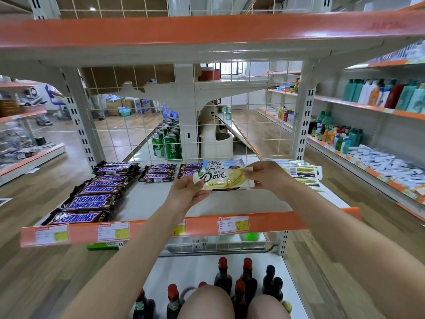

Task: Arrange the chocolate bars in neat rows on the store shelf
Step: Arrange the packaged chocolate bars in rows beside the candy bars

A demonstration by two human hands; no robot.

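Dove bar [222, 178] in a pale yellow wrapper is held level above the middle of the shelf [147, 199], one hand at each end. Left hand [186, 192] cups its near-left end from below, fingers curled under; right hand [264, 173] pinches the right end. Behind it lies a stack of blue Dove bars [220, 163]. Snickers bars [92, 201] run in a row down the left side, more Snickers [158, 173] at the back. Dark bottles [247, 282] stand on the lower shelf.

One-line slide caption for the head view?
Both hands hold a Dove bar over the shelf beside Snickers rows.
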